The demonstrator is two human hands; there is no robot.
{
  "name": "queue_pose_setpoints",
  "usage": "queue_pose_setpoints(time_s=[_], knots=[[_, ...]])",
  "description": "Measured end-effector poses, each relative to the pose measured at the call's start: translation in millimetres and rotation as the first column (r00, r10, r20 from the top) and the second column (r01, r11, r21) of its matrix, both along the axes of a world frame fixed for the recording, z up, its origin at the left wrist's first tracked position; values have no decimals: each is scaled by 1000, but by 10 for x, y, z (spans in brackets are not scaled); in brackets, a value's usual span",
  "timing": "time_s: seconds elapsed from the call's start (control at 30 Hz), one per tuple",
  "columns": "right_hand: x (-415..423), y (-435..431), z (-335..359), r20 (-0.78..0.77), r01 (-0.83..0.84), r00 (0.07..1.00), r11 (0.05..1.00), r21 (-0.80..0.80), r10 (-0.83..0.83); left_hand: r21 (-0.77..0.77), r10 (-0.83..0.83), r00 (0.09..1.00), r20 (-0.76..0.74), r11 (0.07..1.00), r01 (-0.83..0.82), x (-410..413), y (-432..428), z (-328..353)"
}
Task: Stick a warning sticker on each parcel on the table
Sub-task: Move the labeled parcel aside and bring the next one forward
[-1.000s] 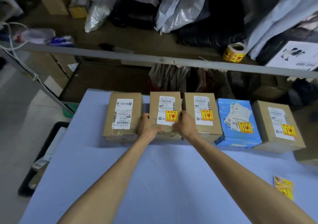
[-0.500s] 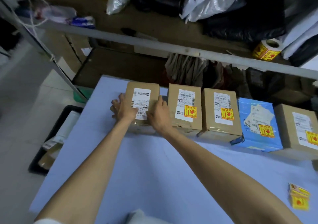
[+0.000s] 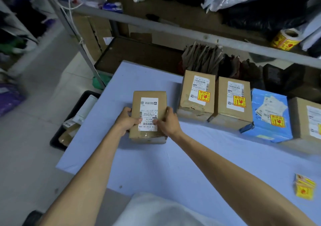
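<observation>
A brown cardboard parcel point(image 3: 148, 116) is shown gripped from both sides on the pale blue surface point(image 3: 173, 165). Its left side is held by the left hand point(image 3: 126, 121), with the thumb laid over the top edge. Its right side is held by the right hand point(image 3: 169, 123), with the thumb placed on the parcel's white shipping label point(image 3: 148, 114). Both hands are thus closed around the one parcel. Whether the parcel is lifted clear of the surface cannot be told.

The parcel is set to the left of, and nearer than, a row of four others at the far edge. A second brown parcel point(image 3: 196, 95) and a third brown parcel point(image 3: 232, 102) are seen touching side by side, and each is marked with a yellow-and-red warning sticker point(image 3: 204, 96) at the near right corner of its label. A blue parcel point(image 3: 271, 116), similarly marked, is placed just to their right. A further brown parcel point(image 3: 305, 119) is cut off by the right edge of the view.

A small stack of loose stickers point(image 3: 304, 187) is seen at the near right of the surface. A sticker roll point(image 3: 284, 40) is kept on the far shelf, and a black tray point(image 3: 57, 139) is on the floor to the left.
</observation>
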State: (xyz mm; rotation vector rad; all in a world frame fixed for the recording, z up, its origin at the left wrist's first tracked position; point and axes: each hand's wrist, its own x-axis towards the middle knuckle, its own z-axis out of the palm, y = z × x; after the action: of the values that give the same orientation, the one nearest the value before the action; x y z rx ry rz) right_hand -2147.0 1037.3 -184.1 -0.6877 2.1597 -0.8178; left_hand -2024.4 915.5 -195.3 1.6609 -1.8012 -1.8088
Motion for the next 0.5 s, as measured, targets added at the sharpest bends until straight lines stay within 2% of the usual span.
queue_pose_setpoints(time_s=[0.27,0.5], knots=[[176,1023,59,11,31,999,999,-43,-30,-19,-22,995,-101,1000,20,280,1039,4],[-253,2200,147,39,183,983,982,-39,-181,-47,-184,975,-127,983,179,-319,2072,78]])
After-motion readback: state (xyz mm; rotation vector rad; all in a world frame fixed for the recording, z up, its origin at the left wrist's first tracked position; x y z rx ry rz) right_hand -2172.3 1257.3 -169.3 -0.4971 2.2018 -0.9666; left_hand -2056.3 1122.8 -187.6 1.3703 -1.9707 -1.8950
